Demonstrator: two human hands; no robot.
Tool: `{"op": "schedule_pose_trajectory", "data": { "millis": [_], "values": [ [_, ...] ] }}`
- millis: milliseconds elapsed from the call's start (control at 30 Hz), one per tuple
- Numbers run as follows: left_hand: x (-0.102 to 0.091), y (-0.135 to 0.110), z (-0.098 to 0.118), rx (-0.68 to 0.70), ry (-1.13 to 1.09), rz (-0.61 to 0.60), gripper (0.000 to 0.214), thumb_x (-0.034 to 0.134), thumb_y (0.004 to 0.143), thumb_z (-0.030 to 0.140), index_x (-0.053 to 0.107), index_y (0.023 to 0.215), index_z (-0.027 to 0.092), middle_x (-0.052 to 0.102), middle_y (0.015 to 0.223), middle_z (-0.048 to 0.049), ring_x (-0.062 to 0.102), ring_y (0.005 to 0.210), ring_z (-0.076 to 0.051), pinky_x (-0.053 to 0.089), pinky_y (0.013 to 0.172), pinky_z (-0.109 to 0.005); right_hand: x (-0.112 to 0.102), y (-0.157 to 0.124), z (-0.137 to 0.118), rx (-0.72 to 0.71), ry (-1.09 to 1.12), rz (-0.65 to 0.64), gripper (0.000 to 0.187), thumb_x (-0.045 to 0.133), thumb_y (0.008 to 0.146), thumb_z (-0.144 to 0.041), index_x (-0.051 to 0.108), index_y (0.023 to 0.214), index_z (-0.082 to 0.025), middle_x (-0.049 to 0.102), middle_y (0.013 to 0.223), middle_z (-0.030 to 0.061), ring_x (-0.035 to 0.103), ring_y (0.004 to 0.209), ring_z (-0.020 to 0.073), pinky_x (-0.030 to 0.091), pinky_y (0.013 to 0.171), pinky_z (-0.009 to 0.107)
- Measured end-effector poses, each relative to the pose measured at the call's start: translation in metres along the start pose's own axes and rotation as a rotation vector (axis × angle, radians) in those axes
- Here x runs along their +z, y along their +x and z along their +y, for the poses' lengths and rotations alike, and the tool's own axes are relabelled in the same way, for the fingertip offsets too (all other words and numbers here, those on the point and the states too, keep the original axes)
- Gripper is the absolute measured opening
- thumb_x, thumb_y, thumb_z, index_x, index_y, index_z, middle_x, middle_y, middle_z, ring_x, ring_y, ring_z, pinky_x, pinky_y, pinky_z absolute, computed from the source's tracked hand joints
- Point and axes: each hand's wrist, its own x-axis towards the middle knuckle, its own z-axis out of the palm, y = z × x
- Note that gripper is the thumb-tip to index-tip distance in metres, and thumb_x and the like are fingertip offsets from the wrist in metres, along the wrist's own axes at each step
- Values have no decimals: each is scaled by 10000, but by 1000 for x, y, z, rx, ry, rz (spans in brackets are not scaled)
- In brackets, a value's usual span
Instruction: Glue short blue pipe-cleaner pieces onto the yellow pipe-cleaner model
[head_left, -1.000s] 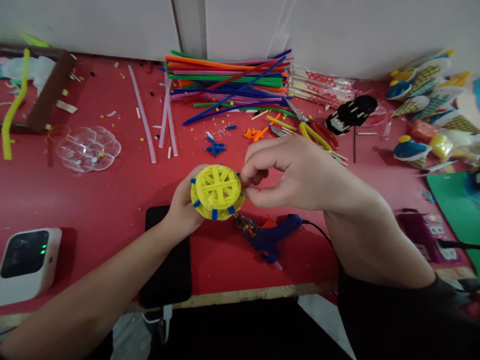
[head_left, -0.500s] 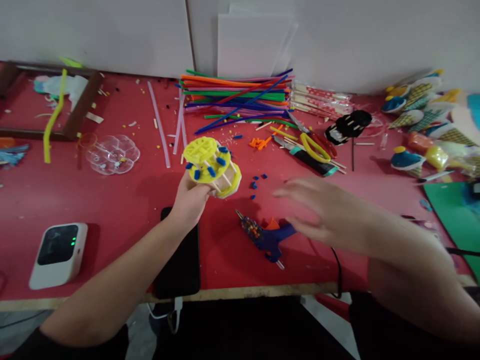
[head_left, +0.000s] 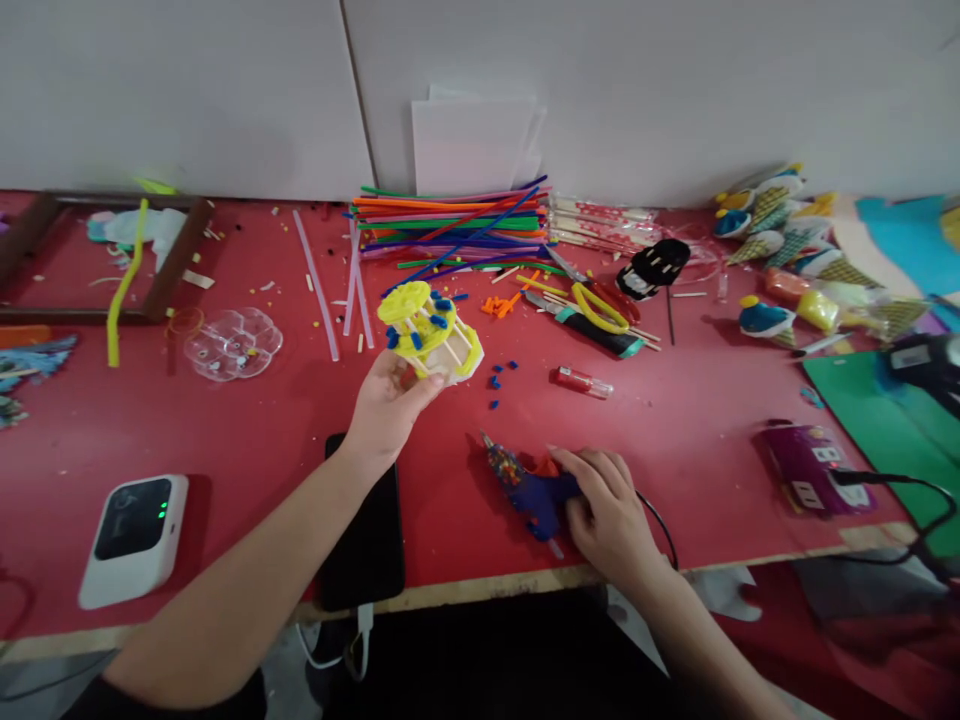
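My left hand [head_left: 388, 405] holds up a yellow wheel-shaped craft [head_left: 429, 331] made of two discs joined by sticks, with small blue pieces along its rims. My right hand [head_left: 609, 511] rests on the red table [head_left: 262, 430] near its front edge, fingers closed around the handle of a blue glue gun [head_left: 529, 484] that lies flat with its nozzle pointing left. A few loose blue bits [head_left: 501, 379] lie between the craft and the gun.
A pile of coloured straws [head_left: 457, 220] lies at the back. Scissors [head_left: 596, 305], a lighter [head_left: 581, 381], a clear flower-shaped tray [head_left: 232, 343], a black phone [head_left: 365, 535], a white device [head_left: 133, 538], a power strip [head_left: 814, 468] and a green mat [head_left: 870, 400] surround the hands.
My right hand left the yellow craft, swept down and closed on the glue gun. My left hand lifted and tilted the craft away from me.
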Motion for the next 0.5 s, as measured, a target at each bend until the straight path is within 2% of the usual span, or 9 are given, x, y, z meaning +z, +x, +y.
{"op": "schedule_pose_trajectory", "data": {
  "millis": [67, 167, 300, 400, 500],
  "values": [
    [0, -2, 0, -10, 16, -35, 337, 911, 641, 186, 657, 859, 226, 730, 967, 24, 730, 818, -137, 638, 743, -254, -3, -2, 15, 5, -12, 87, 652, 462, 780, -14, 542, 1369, -280, 652, 1046, 79, 622, 988, 286, 557, 891, 514],
    [1, -4, 2, -23, 24, -45, 365, 928, 645, 239, 660, 893, 234, 718, 1038, 18, 722, 769, -132, 652, 678, -263, -17, 1, 56, -10, -67, 164, 562, 505, 762, -42, 602, 1269, -264, 667, 1008, 75, 628, 959, 285, 547, 868, 493],
    [1, -2, 4, -22, -1, 8, 406, 950, 609, 232, 665, 897, 234, 710, 1020, 19, 714, 817, -131, 647, 672, -237, -38, 14, 112, -15, -45, 166, 500, 520, 734, -77, 631, 1189, -252, 695, 938, 62, 650, 966, 288, 546, 874, 474],
    [1, -1, 5, -38, -12, 25, 406, 961, 592, 240, 648, 851, 223, 713, 975, 26, 709, 761, -116, 648, 679, -243, -48, 29, 133, 24, 131, 103, 430, 563, 692, -107, 668, 1082, -256, 714, 951, 59, 662, 979, 285, 539, 907, 475],
    [2, 0, 6, -48, -6, 49, 444, 974, 565, 252, 652, 869, 220, 717, 951, 31, 706, 707, -105, 648, 680, -249, -53, 45, 132, 122, 484, 118, 363, 666, 649, -153, 703, 993, -262, 717, 992, 60, 656, 1025, 284, 515, 969, 470]
  ]
}}
